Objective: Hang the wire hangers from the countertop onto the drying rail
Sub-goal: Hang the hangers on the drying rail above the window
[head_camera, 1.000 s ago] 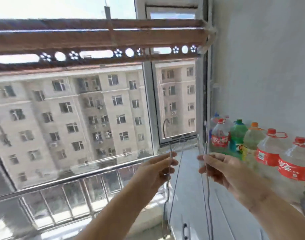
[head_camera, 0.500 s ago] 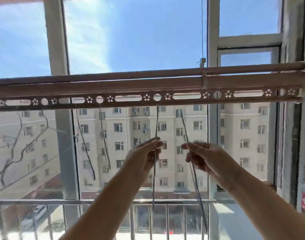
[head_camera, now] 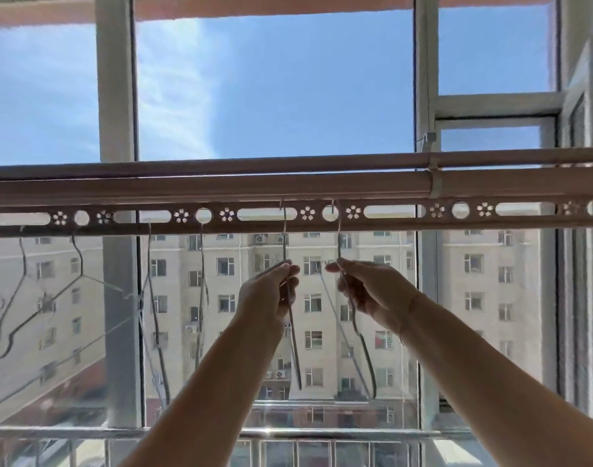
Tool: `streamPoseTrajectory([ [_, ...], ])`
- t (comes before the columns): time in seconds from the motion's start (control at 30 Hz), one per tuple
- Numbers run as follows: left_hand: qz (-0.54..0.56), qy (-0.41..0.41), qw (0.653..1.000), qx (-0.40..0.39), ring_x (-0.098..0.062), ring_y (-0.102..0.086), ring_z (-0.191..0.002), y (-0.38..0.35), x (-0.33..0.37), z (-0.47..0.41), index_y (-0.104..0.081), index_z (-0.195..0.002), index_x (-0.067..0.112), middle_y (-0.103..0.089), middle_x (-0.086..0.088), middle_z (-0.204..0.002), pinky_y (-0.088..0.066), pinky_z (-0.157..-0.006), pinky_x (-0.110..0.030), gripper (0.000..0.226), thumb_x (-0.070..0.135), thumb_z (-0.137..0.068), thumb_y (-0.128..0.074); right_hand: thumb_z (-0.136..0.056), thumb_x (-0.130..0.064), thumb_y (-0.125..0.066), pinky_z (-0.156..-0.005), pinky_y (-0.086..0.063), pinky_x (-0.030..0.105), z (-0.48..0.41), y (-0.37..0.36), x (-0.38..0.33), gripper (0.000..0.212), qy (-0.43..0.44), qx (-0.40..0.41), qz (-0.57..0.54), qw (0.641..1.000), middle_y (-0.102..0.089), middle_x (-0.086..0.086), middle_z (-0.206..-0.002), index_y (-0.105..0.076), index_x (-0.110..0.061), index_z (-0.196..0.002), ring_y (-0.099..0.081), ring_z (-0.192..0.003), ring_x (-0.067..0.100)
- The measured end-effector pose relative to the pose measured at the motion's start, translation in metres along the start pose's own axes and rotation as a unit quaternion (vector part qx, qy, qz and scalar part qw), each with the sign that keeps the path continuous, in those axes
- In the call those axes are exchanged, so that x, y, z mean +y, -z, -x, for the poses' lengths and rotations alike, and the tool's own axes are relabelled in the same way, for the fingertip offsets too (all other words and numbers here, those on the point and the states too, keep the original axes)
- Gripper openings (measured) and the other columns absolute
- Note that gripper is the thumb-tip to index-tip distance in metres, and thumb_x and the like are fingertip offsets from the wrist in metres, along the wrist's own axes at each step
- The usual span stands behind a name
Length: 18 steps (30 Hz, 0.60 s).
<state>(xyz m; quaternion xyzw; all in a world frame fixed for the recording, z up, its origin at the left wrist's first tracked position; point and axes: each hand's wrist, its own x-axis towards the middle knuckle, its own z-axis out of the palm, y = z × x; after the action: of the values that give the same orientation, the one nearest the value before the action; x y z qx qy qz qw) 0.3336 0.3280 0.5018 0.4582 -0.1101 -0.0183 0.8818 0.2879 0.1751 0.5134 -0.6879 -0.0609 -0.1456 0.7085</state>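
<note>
The drying rail [head_camera: 221, 188] runs across the view, with a strip of round and slotted holes [head_camera: 389, 227] under it. My left hand [head_camera: 271, 291] pinches one thin wire hanger [head_camera: 293, 345], whose hook sits in a long slot. My right hand [head_camera: 366, 288] pinches a second wire hanger [head_camera: 364, 352], hooked through a round hole just to the right. Both hangers dangle edge-on below my hands. Several more wire hangers [head_camera: 83, 281] hang from the strip at the left.
Behind the rail are window frames [head_camera: 116, 96] with sky and an apartment block outside. A steel guard railing [head_camera: 86, 433] crosses the bottom. A wall edge [head_camera: 588, 230] stands at the far right. The strip has free holes to the right of my hands.
The view swung up from the countertop with bottles to the rail. Both hands rose with a hanger each, and the hooks now sit in the strip's holes.
</note>
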Motion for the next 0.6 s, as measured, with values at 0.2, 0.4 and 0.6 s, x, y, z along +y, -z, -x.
streamPoseTrajectory([
  [0.2,-0.008,0.024,1.000,0.009,-0.012,-0.058,-0.060,0.011,-0.004,-0.015,-0.064,-0.091,0.001,-0.067,-0.007,-0.075,-0.044,-0.047,-0.018,0.009,0.003,-0.090,-0.055,-0.093,-0.023,-0.050,-0.045,-0.033,0.016,-0.014,-0.005,0.014,0.023,-0.030,0.011,-0.008,0.999,-0.055,0.002,-0.062,-0.068,-0.008,-0.093,-0.040,-0.054,0.008],
  [0.4,-0.006,0.037,0.999,0.012,-0.013,-0.057,-0.061,0.018,-0.008,-0.021,-0.063,-0.092,0.000,-0.066,-0.008,-0.076,-0.044,-0.051,-0.019,0.009,0.003,-0.091,-0.055,-0.093,-0.024,-0.050,-0.048,-0.034,0.020,-0.024,-0.004,0.022,0.023,-0.014,0.009,-0.013,1.000,-0.057,0.002,-0.063,-0.068,-0.009,-0.094,-0.042,-0.054,0.010],
  [0.6,-0.010,0.019,1.000,0.000,-0.009,-0.058,-0.053,0.017,-0.001,-0.029,-0.064,-0.094,0.002,-0.066,-0.006,-0.072,-0.043,-0.045,-0.017,0.011,0.003,-0.091,-0.054,-0.094,-0.024,-0.050,-0.048,-0.032,0.020,-0.033,-0.003,0.015,0.024,0.009,0.046,-0.020,0.999,-0.056,0.003,-0.061,-0.069,-0.010,-0.089,-0.042,-0.053,0.011],
])
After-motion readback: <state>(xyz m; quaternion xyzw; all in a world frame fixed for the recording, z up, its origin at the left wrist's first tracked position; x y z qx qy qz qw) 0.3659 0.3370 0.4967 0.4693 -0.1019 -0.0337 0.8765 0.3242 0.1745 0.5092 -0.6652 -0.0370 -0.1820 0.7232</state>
